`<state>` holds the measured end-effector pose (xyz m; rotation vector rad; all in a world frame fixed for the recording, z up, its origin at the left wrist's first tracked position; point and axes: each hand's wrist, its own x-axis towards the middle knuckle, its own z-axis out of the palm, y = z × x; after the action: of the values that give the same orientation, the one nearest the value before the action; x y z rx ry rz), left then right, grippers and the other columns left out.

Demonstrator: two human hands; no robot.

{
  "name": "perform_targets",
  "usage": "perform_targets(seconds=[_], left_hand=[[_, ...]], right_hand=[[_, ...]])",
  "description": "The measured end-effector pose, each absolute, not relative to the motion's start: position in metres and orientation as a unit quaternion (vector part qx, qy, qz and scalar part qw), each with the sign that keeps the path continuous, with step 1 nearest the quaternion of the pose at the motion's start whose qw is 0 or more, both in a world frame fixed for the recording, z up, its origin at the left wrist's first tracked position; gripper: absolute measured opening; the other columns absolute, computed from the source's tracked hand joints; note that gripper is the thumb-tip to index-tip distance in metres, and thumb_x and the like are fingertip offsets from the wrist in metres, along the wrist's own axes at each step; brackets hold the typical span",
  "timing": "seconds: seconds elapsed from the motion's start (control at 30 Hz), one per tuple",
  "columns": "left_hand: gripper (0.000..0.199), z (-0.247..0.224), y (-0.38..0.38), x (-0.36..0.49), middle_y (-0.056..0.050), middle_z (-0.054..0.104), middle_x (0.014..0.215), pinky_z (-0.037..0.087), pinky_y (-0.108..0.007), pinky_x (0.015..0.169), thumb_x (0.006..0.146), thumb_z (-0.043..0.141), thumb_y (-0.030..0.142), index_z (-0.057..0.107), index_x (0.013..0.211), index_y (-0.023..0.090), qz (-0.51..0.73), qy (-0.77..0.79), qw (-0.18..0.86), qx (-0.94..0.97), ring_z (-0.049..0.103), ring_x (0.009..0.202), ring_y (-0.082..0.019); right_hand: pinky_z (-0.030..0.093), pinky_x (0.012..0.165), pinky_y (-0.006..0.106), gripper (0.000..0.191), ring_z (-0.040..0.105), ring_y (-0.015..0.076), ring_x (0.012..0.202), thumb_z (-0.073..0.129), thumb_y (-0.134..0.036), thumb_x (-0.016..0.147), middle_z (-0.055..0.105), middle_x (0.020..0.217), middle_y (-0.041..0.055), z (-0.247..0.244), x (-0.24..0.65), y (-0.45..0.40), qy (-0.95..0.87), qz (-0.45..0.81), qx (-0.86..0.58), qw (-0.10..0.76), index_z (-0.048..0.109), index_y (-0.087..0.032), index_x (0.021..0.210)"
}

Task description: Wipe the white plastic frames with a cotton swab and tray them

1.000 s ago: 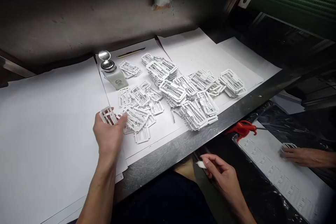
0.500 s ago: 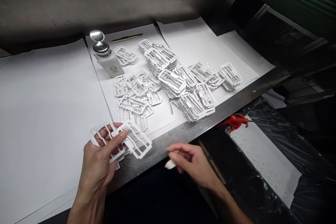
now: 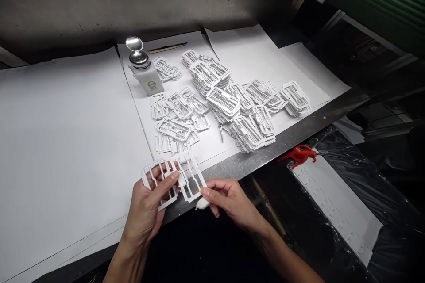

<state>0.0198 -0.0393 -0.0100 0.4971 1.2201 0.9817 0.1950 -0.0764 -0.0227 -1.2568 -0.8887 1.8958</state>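
Note:
Near the table's front edge, my left hand (image 3: pixel 144 205) grips white plastic part frames (image 3: pixel 181 180), fanned out as two overlapping pieces, with the thumb on top. My right hand (image 3: pixel 232 201) is closed in a pinch at the lower right corner of the right-hand frame. A small soft white wad (image 3: pixel 202 204), perhaps cotton, sticks out below its fingers. Just beyond my hands lies a loose heap of similar frames (image 3: pixel 174 129). Taller stacks of frames (image 3: pixel 254 135) stand farther right.
A pump bottle (image 3: pixel 152 82) with its metal lid up stands behind the loose heap. A thin brush-like stick (image 3: pixel 168 47) lies at the back. A small metal tool (image 3: pixel 221 132) pokes out beside the stacks. Off the table's right edge are a red air gun (image 3: pixel 302 154) and a white moulded sheet (image 3: pixel 338 212).
My right hand has come left with the white wad and now meets the frame's corner. My left hand and its frames sit farther right in view, which has itself shifted slightly.

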Motion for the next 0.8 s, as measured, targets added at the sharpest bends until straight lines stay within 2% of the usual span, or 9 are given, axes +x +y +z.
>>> perform_targets(seconds=[0.2,0.33,0.43,0.5,0.63,0.8], left_hand=[[0.034,-0.014,-0.039,0.016,-0.005,0.063,0.086,0.048,-0.026,0.063,0.065,0.072,0.023,0.066,0.097,0.014,0.420,0.563,0.661,0.263,0.057,0.066,-0.014],[0.030,-0.014,-0.042,0.020,-0.004,0.064,0.083,0.046,-0.024,0.060,0.067,0.071,0.024,0.066,0.096,0.015,0.400,0.563,0.654,0.311,0.056,0.064,-0.013],[0.032,-0.012,-0.045,0.021,-0.005,0.066,0.085,0.048,-0.028,0.068,0.069,0.070,0.025,0.066,0.098,0.015,0.394,0.563,0.639,0.346,0.059,0.071,-0.017],[0.033,-0.011,-0.046,0.019,-0.006,0.066,0.085,0.048,-0.029,0.068,0.067,0.071,0.027,0.067,0.097,0.015,0.396,0.576,0.625,0.349,0.060,0.072,-0.019],[0.032,-0.012,-0.044,0.015,-0.005,0.067,0.084,0.048,-0.026,0.062,0.066,0.071,0.028,0.068,0.096,0.016,0.382,0.579,0.629,0.349,0.058,0.067,-0.017],[0.030,-0.014,-0.043,0.016,-0.003,0.064,0.076,0.047,-0.024,0.062,0.068,0.071,0.025,0.068,0.096,0.016,0.383,0.570,0.636,0.353,0.056,0.062,-0.013]], right_hand=[[0.043,0.050,0.020,0.026,0.050,0.0082,0.049,0.063,-0.038,0.079,0.055,0.055,-0.0019,-0.014,0.209,-0.062,-0.348,0.622,-0.567,0.412,0.066,-0.012,0.083],[0.048,0.057,0.021,0.024,0.056,0.0108,0.064,0.067,-0.031,0.077,0.060,0.075,0.0023,0.001,0.190,-0.042,-0.467,0.528,-0.549,0.450,0.067,-0.014,0.094],[0.048,0.062,0.021,0.018,0.055,0.0103,0.070,0.059,-0.021,0.082,0.060,0.088,0.0049,0.006,0.181,-0.030,-0.618,0.392,-0.527,0.433,0.066,-0.014,0.097],[0.048,0.059,0.022,0.016,0.055,0.0101,0.066,0.056,-0.018,0.083,0.061,0.086,0.0051,0.006,0.184,-0.024,-0.658,0.336,-0.543,0.399,0.066,-0.013,0.094],[0.048,0.059,0.023,0.013,0.055,0.0108,0.065,0.057,-0.022,0.083,0.061,0.084,0.0041,0.004,0.197,-0.020,-0.637,0.302,-0.603,0.374,0.066,-0.015,0.090],[0.048,0.067,0.022,0.015,0.056,0.0113,0.072,0.054,-0.021,0.086,0.060,0.090,0.0049,0.010,0.195,-0.023,-0.661,0.303,-0.555,0.405,0.063,-0.015,0.097]])
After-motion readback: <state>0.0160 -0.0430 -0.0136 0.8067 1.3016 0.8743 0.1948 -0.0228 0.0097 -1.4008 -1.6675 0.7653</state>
